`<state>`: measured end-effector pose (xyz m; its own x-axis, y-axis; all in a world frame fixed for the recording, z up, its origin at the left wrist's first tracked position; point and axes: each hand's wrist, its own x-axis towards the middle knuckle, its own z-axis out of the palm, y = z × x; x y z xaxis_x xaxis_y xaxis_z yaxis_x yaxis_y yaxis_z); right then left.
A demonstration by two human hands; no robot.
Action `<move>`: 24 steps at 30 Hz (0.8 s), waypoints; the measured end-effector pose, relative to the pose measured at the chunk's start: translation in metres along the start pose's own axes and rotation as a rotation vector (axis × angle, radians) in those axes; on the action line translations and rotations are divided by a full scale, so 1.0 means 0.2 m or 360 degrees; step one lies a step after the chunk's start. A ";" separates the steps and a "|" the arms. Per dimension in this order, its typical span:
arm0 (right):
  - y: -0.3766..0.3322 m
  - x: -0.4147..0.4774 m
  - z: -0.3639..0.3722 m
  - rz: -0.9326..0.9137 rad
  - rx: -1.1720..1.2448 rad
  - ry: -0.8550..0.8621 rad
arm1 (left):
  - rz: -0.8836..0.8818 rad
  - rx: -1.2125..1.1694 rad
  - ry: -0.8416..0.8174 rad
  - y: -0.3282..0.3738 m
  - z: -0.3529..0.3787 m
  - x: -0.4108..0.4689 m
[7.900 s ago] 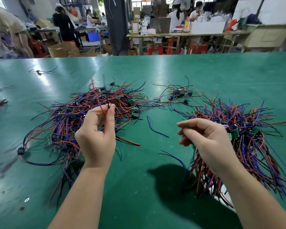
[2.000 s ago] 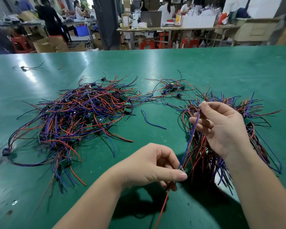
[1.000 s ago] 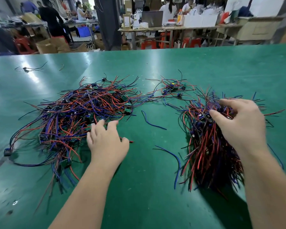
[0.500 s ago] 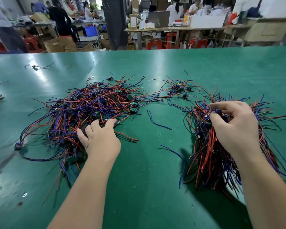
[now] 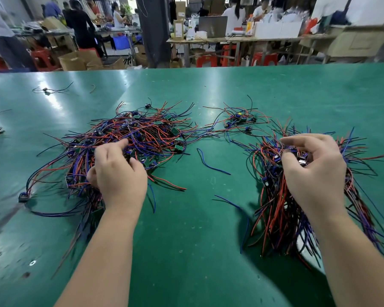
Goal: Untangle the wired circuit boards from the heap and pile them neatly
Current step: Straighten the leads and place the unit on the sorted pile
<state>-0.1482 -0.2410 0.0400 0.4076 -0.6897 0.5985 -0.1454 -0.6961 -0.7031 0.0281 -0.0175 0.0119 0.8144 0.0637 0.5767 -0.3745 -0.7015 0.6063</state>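
Observation:
A tangled heap of red, blue and black wires with small green circuit boards [image 5: 146, 134] lies left of centre on the green table [image 5: 186, 251]. My left hand [image 5: 118, 173] is on its near side, and my thumb and curled fingers close on a wired board in the tangle. On the right lies the sorted pile [image 5: 279, 213], its wires running toward me. My right hand [image 5: 315, 171] sits over its far end, fingers curled around the boards there.
A small cluster of wired boards [image 5: 238, 118] lies at the back between the two piles. Loose blue wires [image 5: 211, 163] lie on the mat between my hands. Stray wires [image 5: 49, 90] sit far left. Behind the table are benches, boxes and people.
My left hand has pushed further into the heap and its fingers have curled in. My right hand has stayed on the top of the right pile.

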 end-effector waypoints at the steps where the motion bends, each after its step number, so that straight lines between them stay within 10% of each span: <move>1: -0.01 -0.01 0.01 -0.0048 0.0011 0.0017 | -0.0001 -0.0064 0.0083 0.01 -0.01 0.00; 6: -0.03 -0.03 0.03 -0.0094 0.0077 0.0003 | 0.0079 -0.0087 0.0156 0.02 -0.02 0.00; 14: -0.03 -0.04 0.04 -0.0005 0.0120 -0.0034 | 0.0118 0.0532 -0.0661 -0.02 0.11 -0.10; 24: -0.03 -0.06 0.06 -0.0033 0.0142 -0.0125 | 0.0025 0.0596 -0.0492 -0.03 0.14 -0.06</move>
<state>-0.1419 -0.2267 0.0321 0.4797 -0.6551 0.5837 -0.0567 -0.6870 -0.7245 0.0331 -0.0351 -0.0139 0.9248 -0.1232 0.3601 -0.2488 -0.9116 0.3271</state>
